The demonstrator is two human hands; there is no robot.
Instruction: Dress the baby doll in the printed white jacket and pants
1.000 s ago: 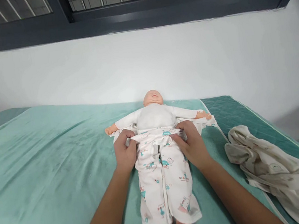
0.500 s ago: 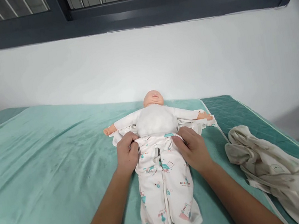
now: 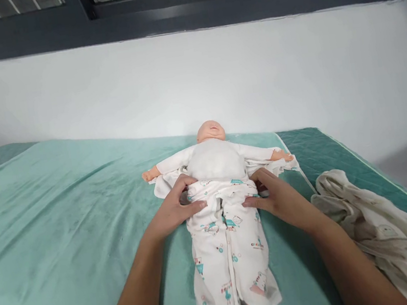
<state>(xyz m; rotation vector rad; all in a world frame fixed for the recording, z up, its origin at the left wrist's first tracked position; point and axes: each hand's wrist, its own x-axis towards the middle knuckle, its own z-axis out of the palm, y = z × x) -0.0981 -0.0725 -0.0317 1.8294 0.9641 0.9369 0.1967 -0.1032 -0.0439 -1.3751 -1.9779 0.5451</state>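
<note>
Head camera view: a white cloth-bodied baby doll with a smooth plastic head lies on its back on a light-green plush sheet, its head toward a plain white wall and its 2 arms stretched out sideways. Soft white cloth trousers, printed with small teal and red figures, cover its hips and most of its legs. Their waist lies directly between the 2 hands — the left hand touches its left side, the right hand its right. On each hand, thumb and forefinger stand well apart, the thumb resting on the front of the trousers; whether the lower, hidden fingers grip any fabric, I cannot tell. A loose white printed cloth lies spread beneath the doll's arms. Beyond the right forearm, a crumpled cream-coloured cloth lies partly on a darker green quilted cover.
</note>
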